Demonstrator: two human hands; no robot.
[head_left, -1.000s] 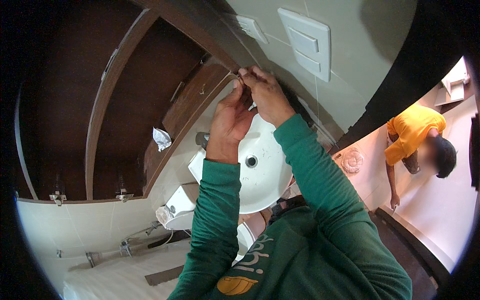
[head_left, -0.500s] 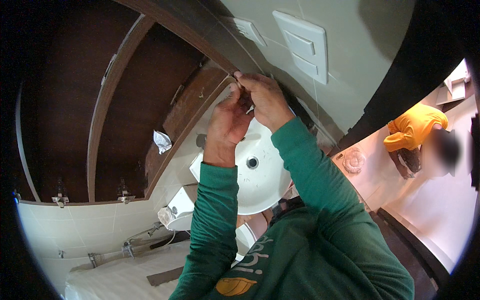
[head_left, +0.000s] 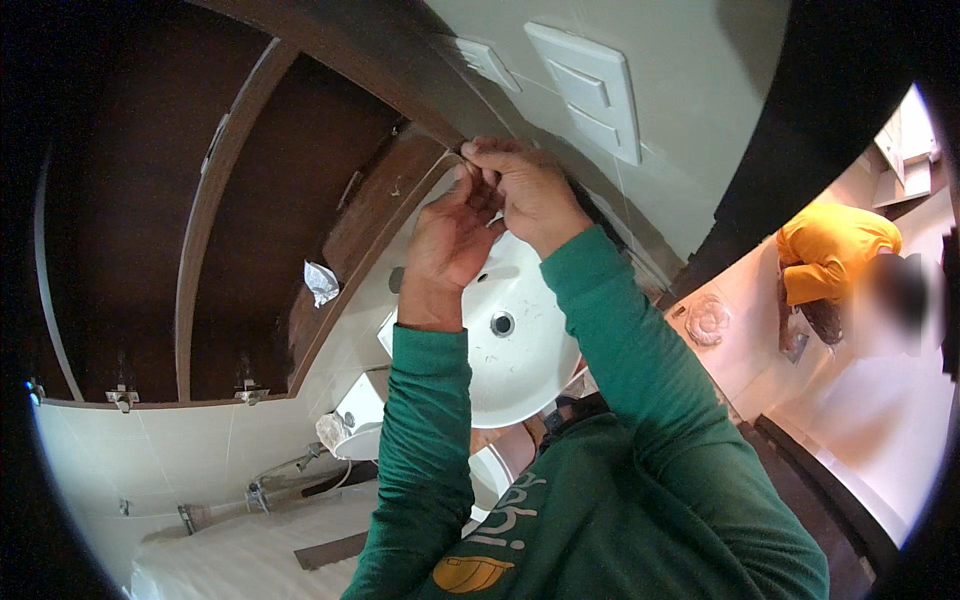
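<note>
Both my hands meet at the lower corner of a dark brown wooden cabinet [head_left: 375, 205], above the white washbasin [head_left: 520, 370]. My left hand [head_left: 447, 240] has its fingers curled and its thumb raised against the cabinet edge. Close against it, my right hand [head_left: 535, 195] pinches at the very corner, thumb and forefinger together. A thin pale strip [head_left: 447, 161] shows along the edge by my fingertips. Whatever lies between the fingers of either hand is hidden. A crumpled silvery-white wrapper [head_left: 321, 284] rests on the cabinet's side board, left of my left hand.
A white switch plate [head_left: 585, 90] and a socket plate [head_left: 478, 60] are on the tiled wall beyond my hands. Metal hinges [head_left: 122, 398] line the cabinet's near-left edge. A toilet [head_left: 490, 485] stands below. At far right a person in yellow [head_left: 835, 250] crouches.
My view has shifted slightly, and both hands stay at the cabinet corner with small finger movements. The person in yellow has moved their arm.
</note>
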